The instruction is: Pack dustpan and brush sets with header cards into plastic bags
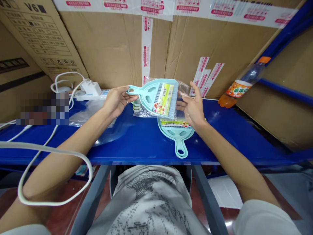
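Observation:
My left hand [114, 101] pinches the handle of a light teal mini dustpan [144, 92], which I hold raised and tilted above the blue table. A grey-blue brush and a yellow-green printed card lie in its pan. Around its right and lower parts is a clear plastic bag [182, 87]. My right hand [195, 110] is at the bag's right side, thumb and fingers closed on the film, one finger stretched up. Beneath, a second teal dustpan [181, 143] rests on the table with its handle toward me; its top is partly hidden.
On the blue table [137, 147], a clear plastic sheet [85, 114] lies left, near a white power strip [102, 94] with plugs. A white cable [56, 150] loops over my left forearm. An orange soda bottle [241, 86] leans at right. Cardboard boxes [117, 49] wall the back.

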`<state>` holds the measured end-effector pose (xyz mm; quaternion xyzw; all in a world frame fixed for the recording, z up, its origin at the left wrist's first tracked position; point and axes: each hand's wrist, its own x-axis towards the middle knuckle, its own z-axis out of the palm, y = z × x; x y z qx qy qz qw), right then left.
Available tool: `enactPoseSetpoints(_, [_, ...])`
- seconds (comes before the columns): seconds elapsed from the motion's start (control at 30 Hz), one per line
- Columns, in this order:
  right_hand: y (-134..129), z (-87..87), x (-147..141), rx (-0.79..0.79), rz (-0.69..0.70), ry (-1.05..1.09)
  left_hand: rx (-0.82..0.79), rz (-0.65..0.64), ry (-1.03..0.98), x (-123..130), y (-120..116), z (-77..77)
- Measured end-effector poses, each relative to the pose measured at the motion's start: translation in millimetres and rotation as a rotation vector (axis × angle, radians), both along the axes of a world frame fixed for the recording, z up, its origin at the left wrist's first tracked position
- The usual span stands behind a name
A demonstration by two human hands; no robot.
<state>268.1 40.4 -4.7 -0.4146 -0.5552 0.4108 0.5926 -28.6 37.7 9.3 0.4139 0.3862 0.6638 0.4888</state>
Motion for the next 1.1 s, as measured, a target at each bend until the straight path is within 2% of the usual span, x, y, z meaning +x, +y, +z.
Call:
enactPoseSetpoints(0.1, [4, 2.6, 5, -0.047, 0.041, 0.045, 0.003, -0.005, -0.012, 0, -1, 0.9])
enactPoseSetpoints(0.27, [-1, 14.0, 5, -0.199, 0.313, -0.013, 0.029, -0.034, 0.013, 2, -4, 2.7])
enactPoseSetpoints(0.37, [-8, 15.3, -2, -0.184, 0.361, -0.014, 0.046, -0.095, 0.036, 4, -6, 2.2])
enactPoseSetpoints(0.5, [-9, 12.0, -4, -0.141, 0.332, 0.006, 0.057, -0.147, 0.045, 5, -7, 0.9])
enactPoseSetpoints(0.87, [7, 4.4, 6, -0.104, 0.11, 0.065, 0.039, -0.182, 0.035, 1, -8, 5.0])
enactPoseSetpoints(1.0, [10, -1.0, 4, -0.072, 0.049, 0.056, -0.005, -0.265, 0.091, 1, -10, 6.0])
enactPoseSetpoints(1.1, [22, 6.2, 18, -0.007, -0.015, 0.039, -0.037, -0.374, 0.157, 1, -12, 6.3])
